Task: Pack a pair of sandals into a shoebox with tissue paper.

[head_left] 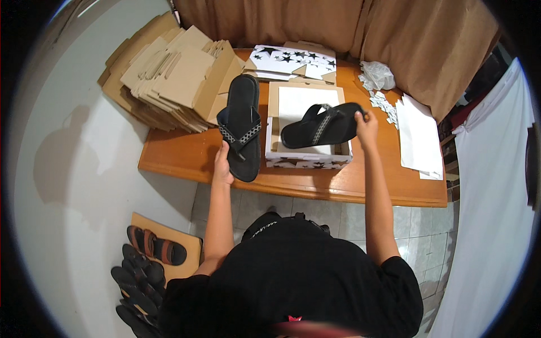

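Your left hand is curled round one black sandal, left of one open box. Your right hand pinches a second black sandal by its end above that box, two held altogether.

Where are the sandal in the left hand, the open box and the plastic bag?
Sandal [242, 125] in left hand [224, 168]: head view, footbed between the strap arms.
Open box [307, 161]: head view, front wall.
Plastic bag [376, 75]: head view, crumpled middle.
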Tool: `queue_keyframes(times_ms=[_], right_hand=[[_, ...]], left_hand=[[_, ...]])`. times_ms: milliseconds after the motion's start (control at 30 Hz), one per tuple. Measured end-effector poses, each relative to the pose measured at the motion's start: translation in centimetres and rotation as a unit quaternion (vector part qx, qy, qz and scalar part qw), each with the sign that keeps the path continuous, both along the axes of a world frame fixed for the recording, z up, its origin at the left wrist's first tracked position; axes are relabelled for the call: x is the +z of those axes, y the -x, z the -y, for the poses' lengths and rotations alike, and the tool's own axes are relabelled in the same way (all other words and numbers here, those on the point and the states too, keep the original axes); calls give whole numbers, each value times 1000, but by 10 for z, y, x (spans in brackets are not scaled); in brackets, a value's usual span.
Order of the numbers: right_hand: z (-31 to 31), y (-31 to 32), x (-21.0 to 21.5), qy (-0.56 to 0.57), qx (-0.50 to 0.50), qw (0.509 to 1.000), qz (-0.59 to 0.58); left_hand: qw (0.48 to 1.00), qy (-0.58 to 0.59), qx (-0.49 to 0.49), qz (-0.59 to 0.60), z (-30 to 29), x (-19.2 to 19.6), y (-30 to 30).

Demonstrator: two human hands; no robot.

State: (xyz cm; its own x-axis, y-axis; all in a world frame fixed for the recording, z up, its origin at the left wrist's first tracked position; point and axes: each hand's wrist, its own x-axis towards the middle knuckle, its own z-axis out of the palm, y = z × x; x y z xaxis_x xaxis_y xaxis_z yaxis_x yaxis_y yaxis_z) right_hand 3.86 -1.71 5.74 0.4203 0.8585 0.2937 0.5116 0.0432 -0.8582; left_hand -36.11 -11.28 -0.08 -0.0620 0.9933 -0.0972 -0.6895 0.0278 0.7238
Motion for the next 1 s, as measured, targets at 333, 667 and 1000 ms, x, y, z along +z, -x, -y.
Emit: queue_keyframes(times_ms=[333,667,1000], right_hand=[[15,36,-60,75,-58,993,-76],[24,38,-55,151,-2,988,-20],[32,33,-63,268,90,926,251]], left_hand=[[990,20,-126,57,-103,-24,-49],[985,56,-158,43,-120,-32,-62],[988,58,-145,10,-119,-24,-62]])
